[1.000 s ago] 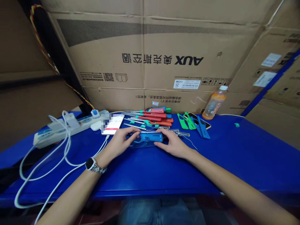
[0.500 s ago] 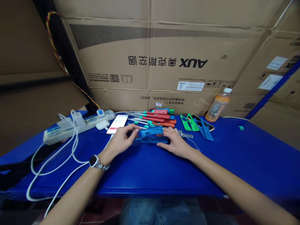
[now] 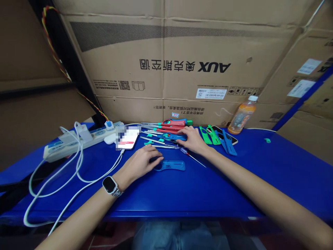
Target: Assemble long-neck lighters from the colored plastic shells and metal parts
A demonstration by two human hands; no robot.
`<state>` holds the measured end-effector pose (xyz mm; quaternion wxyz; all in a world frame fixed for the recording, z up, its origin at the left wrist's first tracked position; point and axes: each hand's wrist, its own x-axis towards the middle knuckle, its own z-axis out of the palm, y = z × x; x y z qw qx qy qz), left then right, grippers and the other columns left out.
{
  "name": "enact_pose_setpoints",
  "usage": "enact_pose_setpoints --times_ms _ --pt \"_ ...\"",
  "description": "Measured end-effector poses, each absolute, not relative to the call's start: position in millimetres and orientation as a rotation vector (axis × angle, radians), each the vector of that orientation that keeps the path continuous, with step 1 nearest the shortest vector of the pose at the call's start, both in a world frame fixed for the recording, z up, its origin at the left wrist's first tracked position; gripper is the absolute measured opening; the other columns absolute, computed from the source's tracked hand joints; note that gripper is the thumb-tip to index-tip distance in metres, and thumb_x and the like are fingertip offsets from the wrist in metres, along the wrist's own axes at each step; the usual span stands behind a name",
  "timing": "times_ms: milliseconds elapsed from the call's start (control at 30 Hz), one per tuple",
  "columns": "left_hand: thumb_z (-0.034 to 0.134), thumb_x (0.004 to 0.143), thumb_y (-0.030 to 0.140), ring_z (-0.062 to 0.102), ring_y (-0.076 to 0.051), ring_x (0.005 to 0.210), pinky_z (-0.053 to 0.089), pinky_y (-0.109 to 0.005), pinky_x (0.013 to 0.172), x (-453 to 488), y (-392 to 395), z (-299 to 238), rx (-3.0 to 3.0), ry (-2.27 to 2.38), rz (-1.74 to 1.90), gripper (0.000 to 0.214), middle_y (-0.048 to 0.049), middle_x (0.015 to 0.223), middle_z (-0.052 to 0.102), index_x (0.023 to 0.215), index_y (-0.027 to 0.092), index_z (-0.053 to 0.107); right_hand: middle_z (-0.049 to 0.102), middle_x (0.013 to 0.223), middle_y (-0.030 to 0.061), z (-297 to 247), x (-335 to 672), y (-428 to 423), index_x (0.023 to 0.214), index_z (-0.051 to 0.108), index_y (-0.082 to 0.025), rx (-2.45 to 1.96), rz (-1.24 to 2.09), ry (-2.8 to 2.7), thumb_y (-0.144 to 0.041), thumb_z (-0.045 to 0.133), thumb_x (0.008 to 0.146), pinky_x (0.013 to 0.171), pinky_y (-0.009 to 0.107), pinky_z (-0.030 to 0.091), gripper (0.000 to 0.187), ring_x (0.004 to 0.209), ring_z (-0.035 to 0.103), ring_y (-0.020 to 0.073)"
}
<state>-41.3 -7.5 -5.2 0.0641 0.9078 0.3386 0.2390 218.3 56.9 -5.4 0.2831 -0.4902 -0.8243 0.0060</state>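
My left hand [image 3: 142, 162] lies on the blue table [image 3: 182, 187], fingers curled over the left end of a flat blue plastic shell [image 3: 170, 165]. My right hand [image 3: 191, 139] has reached back to the pile of long red, blue and green lighters [image 3: 169, 131] and its fingers close on a blue lighter body [image 3: 174, 137] at the pile's near edge. A thin metal rod with a clear end [image 3: 192, 157] lies beside my right wrist.
Green shells [image 3: 209, 135] and blue shells [image 3: 227, 143] lie right of the pile over a phone. An orange drink bottle [image 3: 241, 115] stands against the cardboard boxes [image 3: 166, 59]. A phone [image 3: 127, 139], earbud case, power strip [image 3: 78, 138] and white cables occupy the left.
Both hands were together on the blue lighter. Now the blue shell lies flat under my left hand, and my right hand has carried the blue body back to the pile.
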Motion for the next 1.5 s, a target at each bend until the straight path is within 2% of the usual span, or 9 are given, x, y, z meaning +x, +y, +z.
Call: enact_pose_setpoints --times_ms 367,567,733,833,967,1067,1200,1333,1500 --pt "0.058 0.094 0.022 0.056 -0.026 0.098 0.047 -0.038 0.086 -6 40 4 3.065 1.179 0.291 0.015 -0.0111 0.104 0.061 0.103 0.015 0.068 0.059 0.107 0.0096 -9 216 59 0.106 0.067 -0.021 -1.407 -0.130 -2.174 -0.032 0.073 0.079 0.085 0.041 0.039 0.029 0.103 0.049 0.0291" --pt "0.047 0.098 0.019 0.054 -0.025 0.097 0.045 -0.037 0.085 -1 43 -3 3.062 1.130 0.351 0.017 -0.0106 0.103 0.062 0.096 0.014 0.063 0.054 0.108 0.0112 -6 227 55 0.113 0.063 -0.021 -1.411 -0.123 -2.195 -0.042 0.066 0.085 0.084 0.043 0.042 0.035 0.102 0.050 0.0300" --pt "0.041 0.100 0.021 0.058 -0.024 0.087 0.046 -0.038 0.079 -6 35 2 2.988 1.165 0.447 0.018 -0.0096 0.093 0.063 0.094 0.015 0.057 0.056 0.104 0.0090 -6 238 44 0.110 0.062 -0.021 -1.291 0.008 -2.098 -0.030 0.054 0.093 0.087 0.041 0.044 0.021 0.101 0.053 0.0257" --pt "0.036 0.102 0.023 0.063 -0.023 0.084 0.048 -0.035 0.075 -9 29 7 2.912 1.174 0.499 0.021 -0.0093 0.097 0.065 0.104 0.016 0.056 0.057 0.101 0.0069 -4 242 33 0.104 0.063 -0.021 -1.185 0.095 -2.113 -0.029 0.055 0.092 0.089 0.040 0.043 0.016 0.100 0.053 0.0237" --pt "0.030 0.104 0.025 0.068 -0.023 0.091 0.052 -0.034 0.075 -10 24 11 2.953 1.212 0.557 0.036 -0.0109 0.122 0.061 0.134 0.021 0.048 0.060 0.107 0.0062 -2 241 21 0.108 0.061 -0.022 -1.163 0.153 -2.193 -0.032 0.064 0.085 0.092 0.043 0.041 0.025 0.104 0.053 0.0250" --pt "0.029 0.105 0.030 0.069 -0.022 0.083 0.052 -0.033 0.069 -12 23 12 3.021 1.266 0.564 0.040 -0.0099 0.121 0.061 0.141 0.026 0.046 0.063 0.108 0.0067 -6 238 20 0.107 0.061 -0.022 -1.210 0.164 -2.235 -0.035 0.070 0.080 0.092 0.045 0.040 0.031 0.105 0.053 0.0269" --pt "0.031 0.105 0.031 0.069 -0.021 0.085 0.052 -0.031 0.070 -17 21 15 2.993 1.237 0.678 0.035 -0.0080 0.118 0.064 0.133 0.025 0.051 0.066 0.108 0.0064 -15 233 25 0.101 0.064 -0.022 -1.207 0.156 -2.235 -0.032 0.068 0.084 0.095 0.046 0.037 0.020 0.105 0.055 0.0260" --pt "0.033 0.104 0.031 0.067 -0.021 0.089 0.050 -0.031 0.074 -21 17 22 2.925 1.231 0.781 0.028 -0.0081 0.117 0.064 0.120 0.021 0.054 0.070 0.099 0.0043 -15 227 24 0.097 0.065 -0.021 -1.098 0.224 -2.158 -0.027 0.062 0.091 0.093 0.040 0.039 0.009 0.099 0.058 0.0219" --pt "0.038 0.101 0.029 0.059 -0.017 0.072 0.042 -0.028 0.066 -29 10 29 2.796 1.160 0.824 0.022 -0.0033 0.088 0.065 0.098 0.019 0.056 0.067 0.086 0.0027 -1 215 8 0.094 0.060 -0.018 -0.976 0.640 -2.030 -0.029 0.053 0.096 0.078 0.031 0.045 0.013 0.080 0.061 0.0170"
